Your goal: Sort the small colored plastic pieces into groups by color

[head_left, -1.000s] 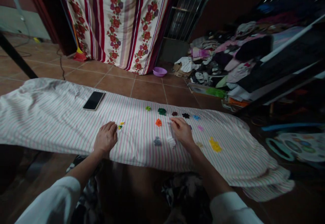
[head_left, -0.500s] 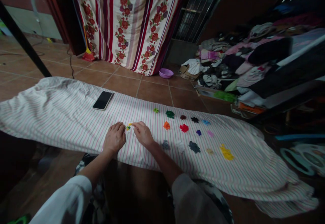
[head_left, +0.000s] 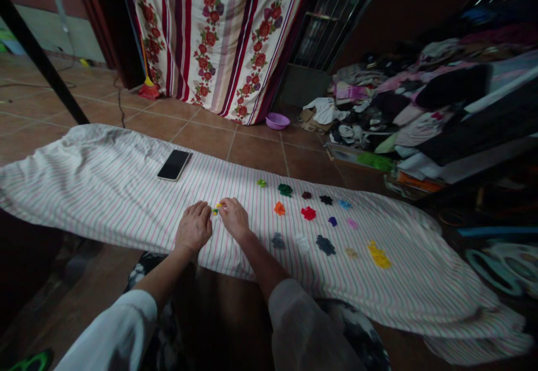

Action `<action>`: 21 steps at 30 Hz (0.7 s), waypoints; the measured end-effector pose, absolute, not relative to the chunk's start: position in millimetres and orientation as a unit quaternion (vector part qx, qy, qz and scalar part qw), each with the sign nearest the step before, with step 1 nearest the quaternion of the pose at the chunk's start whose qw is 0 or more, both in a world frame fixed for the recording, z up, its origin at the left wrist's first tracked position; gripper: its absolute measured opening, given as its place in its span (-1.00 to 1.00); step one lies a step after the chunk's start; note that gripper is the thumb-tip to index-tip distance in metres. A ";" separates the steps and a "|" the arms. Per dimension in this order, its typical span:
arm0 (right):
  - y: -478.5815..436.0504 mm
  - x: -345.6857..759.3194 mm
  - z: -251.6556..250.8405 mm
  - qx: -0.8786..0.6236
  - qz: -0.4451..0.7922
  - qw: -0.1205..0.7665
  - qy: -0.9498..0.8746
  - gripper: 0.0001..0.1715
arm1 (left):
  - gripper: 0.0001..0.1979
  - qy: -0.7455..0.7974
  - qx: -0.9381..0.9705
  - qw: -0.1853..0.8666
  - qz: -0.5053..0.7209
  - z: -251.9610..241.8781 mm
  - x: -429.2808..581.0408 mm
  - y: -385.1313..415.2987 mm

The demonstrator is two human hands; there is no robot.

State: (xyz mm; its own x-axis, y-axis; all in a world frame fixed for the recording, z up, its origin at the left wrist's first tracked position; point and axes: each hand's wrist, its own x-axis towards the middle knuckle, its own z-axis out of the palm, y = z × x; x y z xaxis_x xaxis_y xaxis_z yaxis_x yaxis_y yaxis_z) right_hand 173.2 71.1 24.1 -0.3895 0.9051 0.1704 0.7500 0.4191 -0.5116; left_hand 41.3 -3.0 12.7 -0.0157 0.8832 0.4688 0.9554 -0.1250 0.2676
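Whereas 1 second ago the right hand [head_left: 235, 219] worked among the coloured piles on the right, it has since crossed over and now sits just beside the left hand [head_left: 194, 228], which has barely shifted on the striped cloth [head_left: 105, 191]. Both hands meet at a small cluster of yellow and green pieces [head_left: 216, 209], lying on the cloth between their fingertips, so the handling seems to have moved from the laid-out piles to this mixed cluster.

The left hand lies palm down with its fingers loosely bent, and I can see nothing held in it. The right hand's thumb and forefinger are drawn together at the cluster, but the pieces are too small to tell whether 1 is actually gripped.

With the right hand gone, the red pile [head_left: 308, 213] is uncovered. I count 14 piles to the right of the hands, 1 of each colour:
- far row: light green [head_left: 261, 182], dark green, maroon, black, light blue
- middle row: orange, red, purple, pink
- near row: grey, white, dark blue, tan, yellow [head_left: 379, 255]

Also in view are 1 phone [head_left: 174, 165] on the cloth and 1 purple bowl [head_left: 277, 120] on the floor.
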 end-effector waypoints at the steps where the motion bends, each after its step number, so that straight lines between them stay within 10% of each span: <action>1: 71.1 171.5 25.4 -0.519 0.173 0.210 -0.811 -0.86 | -0.73 -0.659 -0.698 0.068 -0.273 12.6 41.4 -3.0; 21: 59.9 175.3 15.5 -0.524 0.166 0.288 -0.784 -0.75 | -0.72 -0.659 -0.700 0.067 -0.266 14.2 41.3 -3.6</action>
State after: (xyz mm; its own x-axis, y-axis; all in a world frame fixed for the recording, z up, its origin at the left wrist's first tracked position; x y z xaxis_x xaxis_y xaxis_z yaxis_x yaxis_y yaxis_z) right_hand 175.3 59.9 15.5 -0.2849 0.9172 0.2784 0.7262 0.3961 -0.5618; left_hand 41.3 -3.6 14.2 -0.0107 0.8872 0.4612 0.9587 -0.1220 0.2570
